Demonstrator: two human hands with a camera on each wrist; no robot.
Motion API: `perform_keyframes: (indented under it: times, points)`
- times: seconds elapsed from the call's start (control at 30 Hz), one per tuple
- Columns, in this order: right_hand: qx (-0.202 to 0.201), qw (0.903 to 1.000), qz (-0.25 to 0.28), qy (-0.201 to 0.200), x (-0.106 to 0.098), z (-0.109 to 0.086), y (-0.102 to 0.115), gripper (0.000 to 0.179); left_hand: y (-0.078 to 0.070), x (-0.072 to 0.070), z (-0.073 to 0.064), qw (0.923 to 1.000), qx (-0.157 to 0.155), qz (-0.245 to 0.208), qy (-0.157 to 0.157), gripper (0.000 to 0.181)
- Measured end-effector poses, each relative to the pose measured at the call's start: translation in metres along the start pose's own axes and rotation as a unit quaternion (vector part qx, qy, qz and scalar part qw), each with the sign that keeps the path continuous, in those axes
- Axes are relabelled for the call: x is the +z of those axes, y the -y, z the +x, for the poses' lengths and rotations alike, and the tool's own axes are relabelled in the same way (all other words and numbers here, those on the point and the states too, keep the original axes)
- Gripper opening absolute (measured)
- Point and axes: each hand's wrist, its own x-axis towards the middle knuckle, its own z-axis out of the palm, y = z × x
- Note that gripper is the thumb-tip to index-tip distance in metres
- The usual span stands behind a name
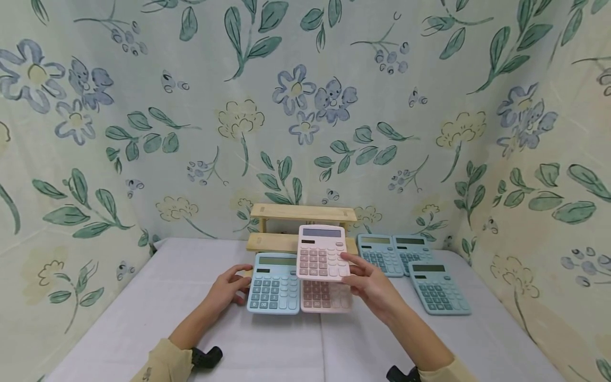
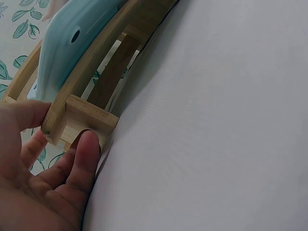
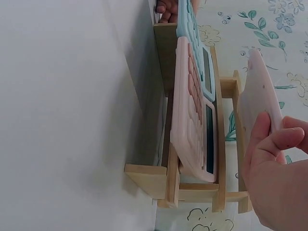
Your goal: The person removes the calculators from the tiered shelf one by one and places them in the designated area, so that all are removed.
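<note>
Right hand [image 1: 369, 282] pinches one of two pink calculators [image 1: 322, 253]; left hand [image 1: 228, 286] grips one wooden rack [image 1: 303, 213]; four blue calculators [image 1: 273, 284] nearby.

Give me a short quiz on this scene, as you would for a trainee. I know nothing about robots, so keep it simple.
1. True or false: the right grip is holding a blue calculator.
2. In the head view, how many blue calculators are off the wooden rack, to its right?
3. What is the left grip holding?
A) a pink calculator
B) the end of the wooden rack
C) a sleeve

Key:
1. False; it holds a pink calculator.
2. Three.
3. B.
</note>
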Motion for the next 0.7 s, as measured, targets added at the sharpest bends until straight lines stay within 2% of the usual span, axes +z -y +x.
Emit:
perform_keyframes:
  times: [0.4, 0.7]
  points:
    - [0.009, 0.9996, -0.012, -0.024, -0.032, -0.014, 0.006, 0.059, -0.007, -0.001, 0.0, 1.0, -0.001, 0.002, 0.002, 0.042]
    - [0.019, 0.999, -0.014, -0.037, -0.061, -0.031, 0.006, 0.064, 0.001, 0.0, 0.001, 1.0, -0.004, 0.005, -0.003, 0.04]
